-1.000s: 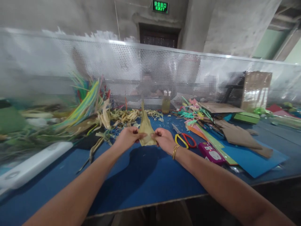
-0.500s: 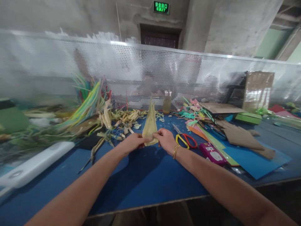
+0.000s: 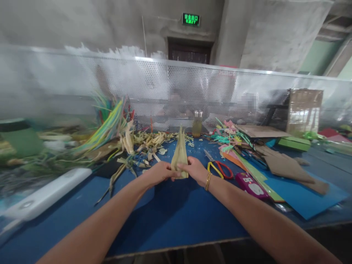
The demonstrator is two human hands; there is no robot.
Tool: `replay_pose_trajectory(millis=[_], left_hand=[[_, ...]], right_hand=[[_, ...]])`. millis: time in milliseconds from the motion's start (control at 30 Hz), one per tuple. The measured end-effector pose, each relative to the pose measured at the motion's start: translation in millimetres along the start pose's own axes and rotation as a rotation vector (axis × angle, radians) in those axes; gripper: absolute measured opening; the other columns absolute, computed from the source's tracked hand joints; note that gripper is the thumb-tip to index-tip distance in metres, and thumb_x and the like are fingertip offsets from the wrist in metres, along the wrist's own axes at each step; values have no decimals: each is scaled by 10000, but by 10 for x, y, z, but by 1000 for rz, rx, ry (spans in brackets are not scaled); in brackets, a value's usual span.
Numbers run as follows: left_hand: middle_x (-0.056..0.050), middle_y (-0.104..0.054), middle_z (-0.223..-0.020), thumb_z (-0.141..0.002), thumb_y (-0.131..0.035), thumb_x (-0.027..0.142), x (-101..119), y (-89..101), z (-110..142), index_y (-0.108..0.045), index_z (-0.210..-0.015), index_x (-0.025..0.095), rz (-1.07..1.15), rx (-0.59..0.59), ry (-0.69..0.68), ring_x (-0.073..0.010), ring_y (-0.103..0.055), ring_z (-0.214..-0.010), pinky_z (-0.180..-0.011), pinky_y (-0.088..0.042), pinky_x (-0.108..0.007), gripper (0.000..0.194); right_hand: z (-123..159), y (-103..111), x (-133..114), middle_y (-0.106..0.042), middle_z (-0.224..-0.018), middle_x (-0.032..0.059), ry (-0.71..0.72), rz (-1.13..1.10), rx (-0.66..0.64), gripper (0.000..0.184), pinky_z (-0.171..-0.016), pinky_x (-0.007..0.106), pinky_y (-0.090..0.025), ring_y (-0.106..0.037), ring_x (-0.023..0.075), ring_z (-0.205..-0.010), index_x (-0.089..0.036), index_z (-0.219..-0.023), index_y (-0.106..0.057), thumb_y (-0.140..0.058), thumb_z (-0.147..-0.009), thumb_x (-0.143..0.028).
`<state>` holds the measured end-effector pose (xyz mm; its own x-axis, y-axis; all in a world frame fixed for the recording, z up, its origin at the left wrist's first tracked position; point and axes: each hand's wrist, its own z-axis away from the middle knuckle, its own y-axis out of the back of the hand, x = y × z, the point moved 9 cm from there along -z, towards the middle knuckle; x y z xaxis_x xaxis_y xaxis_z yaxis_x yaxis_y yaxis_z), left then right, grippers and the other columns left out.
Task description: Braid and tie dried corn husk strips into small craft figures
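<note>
A pale green-yellow corn husk (image 3: 180,156) stands upright above the blue table (image 3: 170,223), its wide end low and its frayed tip pointing away from me. My left hand (image 3: 161,172) pinches its lower left edge. On the lower right, my right hand (image 3: 196,169) grips it, with the thumb lying across the front. The fingers behind the husk are partly hidden. Scissors (image 3: 220,168) with red and yellow handles lie just right of my right hand.
Dried husk scraps (image 3: 150,141) and colourful strips (image 3: 114,121) are heaped at back left. A white power strip (image 3: 49,192) lies at left. A bottle (image 3: 197,124) stands before the perforated metal screen (image 3: 154,84). To the right are a purple case (image 3: 251,186), blue paper (image 3: 305,200) and cardboard (image 3: 286,167).
The view has shifted slightly, so everything sits a little lower and further right. My right thumb has moved inward across the front of the husk, which looks narrower and more gathered.
</note>
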<state>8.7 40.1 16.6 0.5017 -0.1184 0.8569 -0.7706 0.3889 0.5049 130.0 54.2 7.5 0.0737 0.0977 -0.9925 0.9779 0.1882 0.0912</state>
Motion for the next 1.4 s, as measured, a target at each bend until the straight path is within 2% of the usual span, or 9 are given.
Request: replay_pose_trajectory(millis=[200,300,400,600,800,967,1133,1300,1400], left_hand=[[51,-361,-402,-599,-667,520,30,65,22,-586,-478,159,-53,40,-38,-89,-260,-439,-481,-165,-271,389],[49,-355,-392,-612,-651,545,14,95,17,-541,-445,166,-52,57,-58,-89,-273,-432,-478,-174,-271,429],[50,-350,-379,-616,-644,576,0,136,8,-506,-435,169,-49,121,-40,-88,-287,-419,-466,-186,-264,466],[39,-543,-583,-565,-727,507,39,188,-2,-573,-683,168,382,249,-40,-100,-473,-531,-519,-348,-223,391],[30,-581,-619,-492,-814,353,0,343,43,-579,-702,156,614,389,-9,-87,-525,-560,-576,-441,-225,372],[63,-507,-490,-463,-829,329,23,344,46,-538,-618,153,578,385,-12,-51,-431,-436,-466,-365,-194,373],[73,-448,-428,-465,-815,345,91,342,54,-501,-557,159,491,404,-64,-44,-367,-395,-407,-248,-193,377],[59,-464,-442,-513,-783,343,111,418,81,-484,-550,167,398,454,-82,-47,-356,-396,-408,-233,-211,349],[60,-460,-452,-514,-783,360,114,430,93,-474,-551,169,371,478,-83,-48,-357,-406,-415,-253,-209,364]], right_hand=[[-15,-28,-38,-679,-749,56,-15,-134,16,274,-560,253,-477,-599,152,-607,-126,-827,-630,-701,-613,-282],[-17,-6,-27,-660,-693,40,-50,-132,43,250,-486,234,-437,-558,126,-522,-130,-825,-615,-679,-620,-258],[-7,17,-44,-654,-680,35,-35,-113,47,252,-523,242,-456,-576,135,-550,-126,-840,-617,-668,-625,-247],[41,-164,-33,-661,-707,19,-5,5,-111,202,-626,248,-474,-606,151,-652,-127,-804,-649,-649,-612,-189],[87,-244,3,-662,-745,14,-40,42,-153,187,-625,243,-468,-584,133,-645,-129,-799,-650,-642,-622,-189],[66,-210,-60,-669,-775,28,32,56,-144,242,-647,251,-470,-602,149,-686,-148,-841,-651,-671,-662,-309],[9,-66,-162,-607,-673,-4,195,185,8,218,-576,222,-418,-517,114,-606,-152,-761,-634,-658,-694,-358],[-5,-50,-125,-476,-553,-46,160,174,14,250,-471,203,-309,-382,75,-505,-155,-626,-539,-658,-685,-367],[6,-35,-128,-460,-544,-52,136,164,20,245,-469,203,-300,-366,72,-499,-158,-619,-528,-663,-673,-355]])
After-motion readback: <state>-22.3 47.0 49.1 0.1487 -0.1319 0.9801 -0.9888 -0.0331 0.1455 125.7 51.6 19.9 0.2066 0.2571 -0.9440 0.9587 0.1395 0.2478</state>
